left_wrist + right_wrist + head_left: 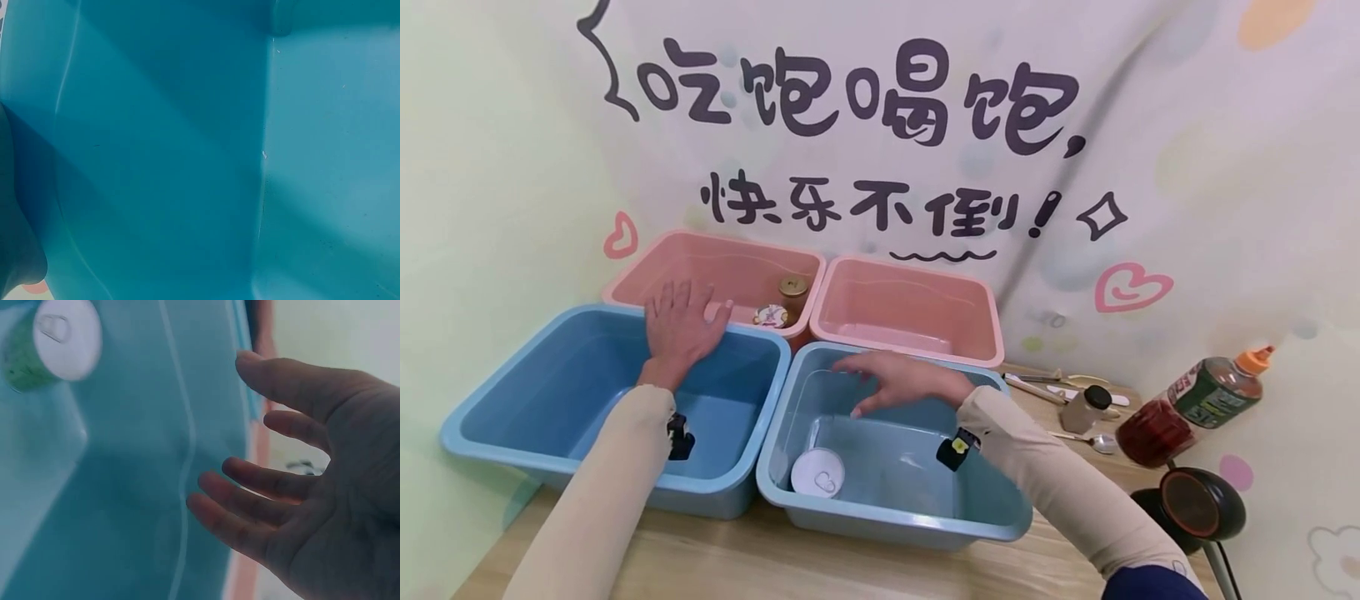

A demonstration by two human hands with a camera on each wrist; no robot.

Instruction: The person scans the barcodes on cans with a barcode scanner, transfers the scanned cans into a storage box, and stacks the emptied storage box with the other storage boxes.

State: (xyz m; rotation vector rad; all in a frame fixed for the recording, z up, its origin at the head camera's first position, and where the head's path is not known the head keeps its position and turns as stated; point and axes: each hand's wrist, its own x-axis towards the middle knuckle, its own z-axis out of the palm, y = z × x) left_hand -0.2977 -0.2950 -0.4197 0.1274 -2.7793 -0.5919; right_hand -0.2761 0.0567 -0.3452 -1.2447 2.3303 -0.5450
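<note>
My left hand [681, 329] lies with spread, straight fingers over the far rim of the left blue basin [602, 462], holding nothing. Below its wrist, that basin's inside [169, 162] shows bare blue plastic. My right hand [895, 379] hovers over the back part of the right blue basin [895, 523], its fingers relaxed and apart with nothing between them. In the front left corner of this basin stands a can [817, 473] with a white pull-tab lid. The right wrist view shows the same can [67, 339], with a green side, beyond the loosely bent fingers [240, 528].
Two pink basins stand behind; the left one [737, 250] holds a gold-lidded can [793, 288] and a tub with a patterned lid [771, 316]. At right are a black-capped jar [1086, 409], a spoon [1101, 443], a sauce bottle [1195, 408] and a black pan [1202, 504].
</note>
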